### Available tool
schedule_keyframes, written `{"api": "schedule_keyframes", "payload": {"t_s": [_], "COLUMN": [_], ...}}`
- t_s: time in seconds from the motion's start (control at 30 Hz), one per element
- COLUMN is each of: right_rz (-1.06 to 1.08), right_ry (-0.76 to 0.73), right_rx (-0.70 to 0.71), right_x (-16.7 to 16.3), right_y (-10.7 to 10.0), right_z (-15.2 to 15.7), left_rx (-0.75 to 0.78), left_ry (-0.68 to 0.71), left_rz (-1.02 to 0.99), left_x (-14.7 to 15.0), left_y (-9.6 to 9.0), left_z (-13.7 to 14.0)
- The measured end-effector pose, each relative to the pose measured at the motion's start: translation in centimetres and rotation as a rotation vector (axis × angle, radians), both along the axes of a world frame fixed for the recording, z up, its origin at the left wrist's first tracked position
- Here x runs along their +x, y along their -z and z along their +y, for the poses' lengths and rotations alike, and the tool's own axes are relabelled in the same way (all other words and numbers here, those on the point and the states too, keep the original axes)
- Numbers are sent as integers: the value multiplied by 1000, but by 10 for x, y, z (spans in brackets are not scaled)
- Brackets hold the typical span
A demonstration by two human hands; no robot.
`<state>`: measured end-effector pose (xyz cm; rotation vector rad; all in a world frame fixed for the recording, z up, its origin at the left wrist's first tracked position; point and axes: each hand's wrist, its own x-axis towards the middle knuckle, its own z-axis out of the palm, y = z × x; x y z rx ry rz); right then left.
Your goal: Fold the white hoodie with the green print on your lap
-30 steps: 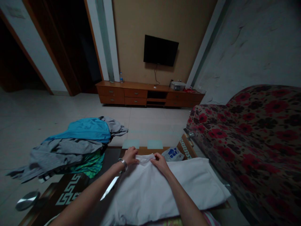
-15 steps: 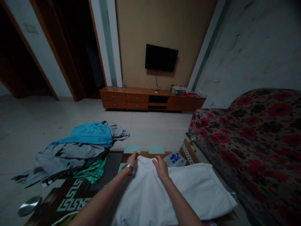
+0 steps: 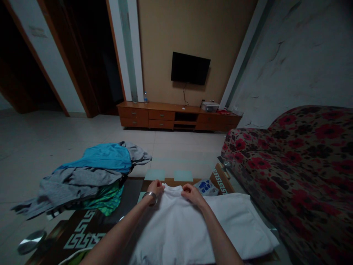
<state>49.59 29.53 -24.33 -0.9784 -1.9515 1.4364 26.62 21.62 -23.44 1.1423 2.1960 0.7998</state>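
Note:
A white shirt (image 3: 172, 224) lies spread over the glass coffee table, its neckline at the far end. My left hand (image 3: 156, 190), with a silver bracelet at the wrist, pinches the left side of the collar. On the collar's right side, my right hand (image 3: 192, 193) grips the cloth between thumb and fingers. Beside it on the right lies a folded white cloth (image 3: 242, 224), partly hidden by my right forearm. The near end of the shirt runs out of view at the bottom.
A pile of clothes (image 3: 107, 158), blue, grey and green, sits on the left of the coffee table (image 3: 82, 230). A plastic bag (image 3: 206, 187) rests beyond the shirt. The floral sofa (image 3: 300, 173) borders the right side; a TV cabinet (image 3: 162, 116) stands along the far wall.
Both hands have stayed at the collar, now a little farther apart. The neckline is pulled wider and flatter, and its curved edge shows more clearly.

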Motion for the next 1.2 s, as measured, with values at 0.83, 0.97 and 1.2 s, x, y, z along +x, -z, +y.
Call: {"api": "schedule_keyframes", "payload": {"t_s": [0.83,0.97,1.2], "right_rz": [101,97,-129], "right_ry": [74,59,322], "right_rx": [109,111,296], "right_x": [-15,-16,-30], "right_y": [7,6,12], "right_z": [-6,-6,-8], "left_rx": [-86,-72,-63], "left_ry": [26,5,-40], "left_rz": [77,107,265], "left_x": [2,1,4], "left_y": [5,4,1], "left_z": [12,10,3]}}
